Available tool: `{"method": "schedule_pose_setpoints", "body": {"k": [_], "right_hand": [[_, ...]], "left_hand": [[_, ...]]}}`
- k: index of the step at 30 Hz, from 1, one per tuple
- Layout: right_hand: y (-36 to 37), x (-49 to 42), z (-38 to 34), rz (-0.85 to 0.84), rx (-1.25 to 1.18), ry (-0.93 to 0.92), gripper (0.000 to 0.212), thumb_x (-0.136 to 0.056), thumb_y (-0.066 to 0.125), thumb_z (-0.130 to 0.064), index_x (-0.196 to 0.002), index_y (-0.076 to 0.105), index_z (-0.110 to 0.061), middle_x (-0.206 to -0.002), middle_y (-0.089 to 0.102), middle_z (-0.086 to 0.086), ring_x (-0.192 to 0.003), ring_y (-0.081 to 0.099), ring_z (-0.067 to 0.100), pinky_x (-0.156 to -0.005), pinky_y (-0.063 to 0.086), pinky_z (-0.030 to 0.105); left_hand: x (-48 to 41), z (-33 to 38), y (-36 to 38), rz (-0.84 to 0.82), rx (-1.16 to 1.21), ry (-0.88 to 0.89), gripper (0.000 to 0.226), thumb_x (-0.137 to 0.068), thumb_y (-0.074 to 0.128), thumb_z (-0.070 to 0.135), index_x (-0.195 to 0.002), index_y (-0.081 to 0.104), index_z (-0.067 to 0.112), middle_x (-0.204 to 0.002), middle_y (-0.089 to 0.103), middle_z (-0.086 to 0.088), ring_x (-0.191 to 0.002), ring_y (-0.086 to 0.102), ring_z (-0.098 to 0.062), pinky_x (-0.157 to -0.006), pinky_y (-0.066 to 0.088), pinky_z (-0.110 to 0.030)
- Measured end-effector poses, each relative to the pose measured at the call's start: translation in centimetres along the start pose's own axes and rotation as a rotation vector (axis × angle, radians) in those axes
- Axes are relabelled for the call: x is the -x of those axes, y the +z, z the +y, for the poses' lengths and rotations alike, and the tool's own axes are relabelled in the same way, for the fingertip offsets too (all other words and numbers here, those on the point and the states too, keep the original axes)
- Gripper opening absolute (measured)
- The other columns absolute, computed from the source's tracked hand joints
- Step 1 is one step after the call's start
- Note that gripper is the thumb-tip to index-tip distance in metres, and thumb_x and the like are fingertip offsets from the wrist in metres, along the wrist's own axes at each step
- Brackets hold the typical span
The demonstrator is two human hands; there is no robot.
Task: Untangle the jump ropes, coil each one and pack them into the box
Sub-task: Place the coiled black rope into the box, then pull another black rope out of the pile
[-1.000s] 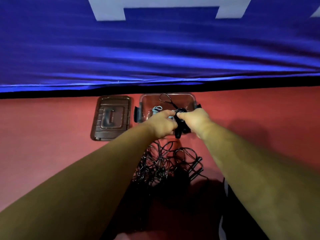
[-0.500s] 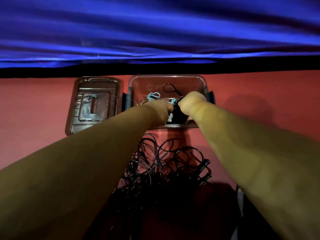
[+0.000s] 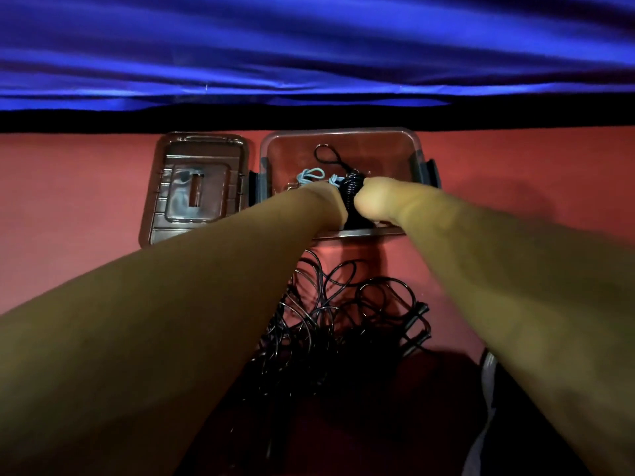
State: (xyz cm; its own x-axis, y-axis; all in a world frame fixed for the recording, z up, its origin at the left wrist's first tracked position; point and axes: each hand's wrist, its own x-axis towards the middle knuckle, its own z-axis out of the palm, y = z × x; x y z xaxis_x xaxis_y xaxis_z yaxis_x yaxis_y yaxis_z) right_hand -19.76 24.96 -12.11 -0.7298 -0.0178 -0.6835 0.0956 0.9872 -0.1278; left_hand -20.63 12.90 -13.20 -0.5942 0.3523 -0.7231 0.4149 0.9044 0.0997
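Black coiled rope (image 3: 351,191), left hand (image 3: 326,201), right hand (image 3: 376,201) holding it, in clear box (image 3: 292,154)

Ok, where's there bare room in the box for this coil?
Far right corner of the box, between the black loop and the right wall, is bare. Far left corner too. The near middle is crowded: blue rope, coil.

Lid (image 3: 197,187) – seemingly touching – left of box (image 3: 416,156)

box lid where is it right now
In the head view the lid lies flat on the red surface, left of centre, just beside the left wall of the clear box.
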Motion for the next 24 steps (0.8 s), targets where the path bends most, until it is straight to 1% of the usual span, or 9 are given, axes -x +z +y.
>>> {"method": "schedule_pose_setpoints", "body": {"k": [3,7,9,11,13,16,19,21,24], "right_hand": [[0.8,-0.6,-0.4,0.122,-0.006,0.066,0.036,-0.110,0.041,-0.010,-0.134,0.064,0.001,-0.138,0.065,0.022,-0.120,0.063,0.037,-0.094,0.049,0.036],[1.3,1.2,-1.0,0.307,-0.269,0.140,0.025,-0.098,0.050,-0.012,-0.107,0.073,-0.005,-0.120,0.073,0.019,-0.110,0.069,0.037,-0.077,0.043,0.030],[1.4,2.8,-1.1,0.396,-0.409,0.172,0.023,-0.094,0.052,-0.011,-0.100,0.074,-0.007,-0.110,0.075,0.015,-0.103,0.070,0.036,-0.074,0.043,0.029],[1.8,5.4,-1.8,0.466,-0.516,0.179,0.025,-0.095,0.054,-0.012,-0.105,0.077,-0.009,-0.106,0.075,0.013,-0.103,0.070,0.034,-0.079,0.051,0.030],[2.6,7.7,-2.4,0.540,-0.645,0.187,0.023,-0.097,0.056,-0.017,-0.107,0.077,-0.016,-0.113,0.075,0.008,-0.106,0.068,0.030,-0.086,0.051,0.027],[4.4,11.7,-4.0,0.545,-0.752,0.175,0.026,-0.097,0.055,-0.015,-0.108,0.078,-0.016,-0.111,0.076,0.006,-0.104,0.069,0.028,-0.092,0.054,0.029],[7.4,14.2,-4.6,0.488,-0.837,0.202,0.025,-0.094,0.056,-0.010,-0.102,0.080,-0.011,-0.102,0.078,0.011,-0.098,0.072,0.033,-0.092,0.060,0.039],[10.1,16.6,-4.5,0.358,-0.890,0.250,0.025,-0.096,0.059,-0.015,-0.111,0.079,-0.011,-0.111,0.077,0.012,-0.106,0.073,0.033,-0.095,0.060,0.040],[15.1,19.3,-3.8,0.174,-0.935,0.324,0.031,-0.101,0.059,-0.019,-0.127,0.072,-0.008,-0.124,0.073,0.015,-0.114,0.071,0.035,-0.095,0.061,0.039]], "left_hand": [[1.1,-0.5,-0.4,0.080,0.105,0.021,0.021,-0.102,0.053,0.015,-0.116,0.065,0.007,-0.116,0.066,-0.013,-0.098,0.061,-0.028,-0.081,0.049,-0.035],[3.5,-1.6,-0.3,0.281,0.273,-0.009,0.025,-0.104,0.049,0.019,-0.109,0.070,0.005,-0.112,0.070,-0.015,-0.094,0.059,-0.031,-0.078,0.046,-0.034],[5.8,-1.6,-0.4,0.365,0.394,0.009,0.028,-0.103,0.050,0.017,-0.110,0.074,0.005,-0.112,0.073,-0.014,-0.101,0.065,-0.033,-0.087,0.052,-0.037],[8.2,-1.9,0.0,0.457,0.558,0.005,0.024,-0.098,0.054,0.015,-0.103,0.077,0.011,-0.108,0.076,-0.010,-0.103,0.069,-0.031,-0.094,0.056,-0.038],[10.4,-2.1,0.6,0.551,0.706,-0.035,0.021,-0.095,0.056,0.016,-0.099,0.077,0.016,-0.106,0.077,-0.006,-0.100,0.070,-0.026,-0.094,0.056,-0.036],[14.5,-2.1,2.9,0.632,0.903,-0.095,0.021,-0.094,0.055,0.021,-0.097,0.075,0.014,-0.107,0.077,-0.005,-0.103,0.070,-0.027,-0.095,0.056,-0.038],[17.7,-1.5,5.9,0.514,0.939,-0.131,0.025,-0.094,0.052,0.019,-0.098,0.076,0.014,-0.106,0.076,-0.006,-0.101,0.069,-0.027,-0.095,0.056,-0.037],[19.5,-0.8,8.6,0.366,0.862,-0.101,0.024,-0.094,0.053,0.018,-0.099,0.076,0.012,-0.102,0.076,-0.008,-0.097,0.069,-0.027,-0.094,0.057,-0.037],[20.9,0.4,12.4,0.248,0.776,-0.080,0.025,-0.095,0.054,0.020,-0.102,0.076,0.010,-0.104,0.075,-0.011,-0.100,0.069,-0.030,-0.094,0.056,-0.035]]}}
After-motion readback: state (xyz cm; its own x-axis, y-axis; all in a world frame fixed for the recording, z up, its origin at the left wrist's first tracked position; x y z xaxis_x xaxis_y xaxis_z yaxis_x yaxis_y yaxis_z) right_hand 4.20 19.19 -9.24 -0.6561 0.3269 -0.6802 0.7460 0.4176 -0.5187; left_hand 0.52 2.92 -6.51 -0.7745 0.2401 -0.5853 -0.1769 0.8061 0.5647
